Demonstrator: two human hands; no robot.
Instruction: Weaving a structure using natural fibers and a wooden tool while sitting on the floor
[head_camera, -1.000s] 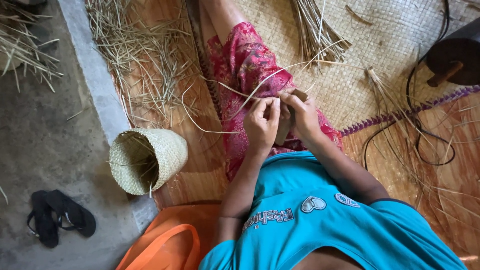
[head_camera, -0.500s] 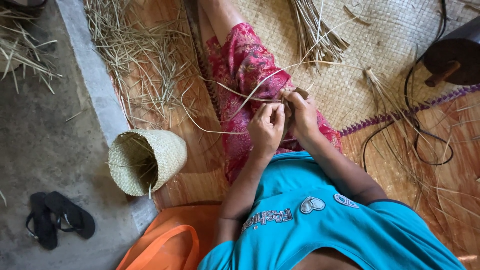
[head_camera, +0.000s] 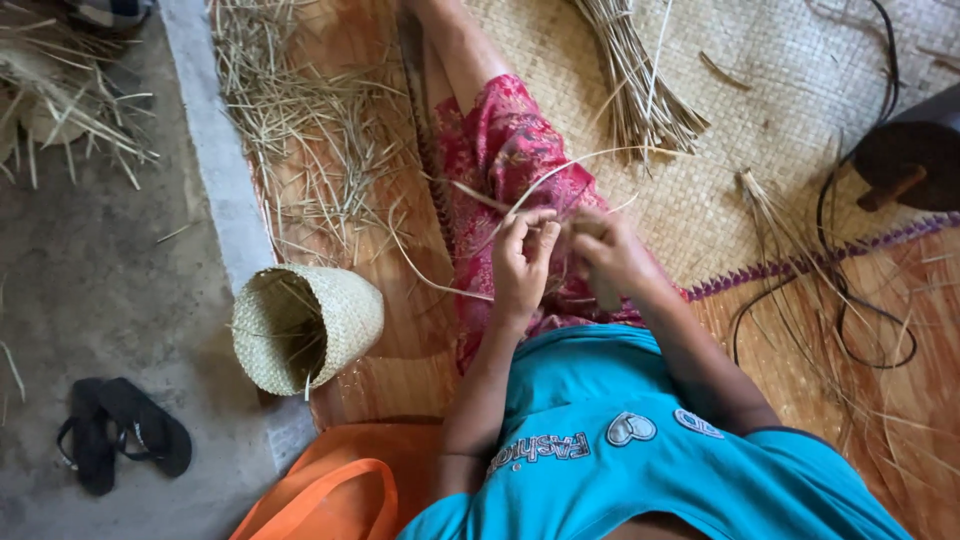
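The person sits on a woven mat (head_camera: 760, 120) with both hands over the lap. The left hand (head_camera: 522, 262) is curled, its fingertips pinching thin straw strands (head_camera: 560, 172) that arc up and away over the red patterned skirt (head_camera: 505, 150). The right hand (head_camera: 612, 255) is closed around the same strands just beside it. A small woven basket (head_camera: 305, 325) lies on its side near the left elbow, with black sandals (head_camera: 120, 432) on the concrete floor (head_camera: 90, 270).

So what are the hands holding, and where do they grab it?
Both hands pinch thin pale straw strands over the lap. The left hand grips them at its fingertips, and the right hand holds the near ends. The exact spot is hidden between the fingers.
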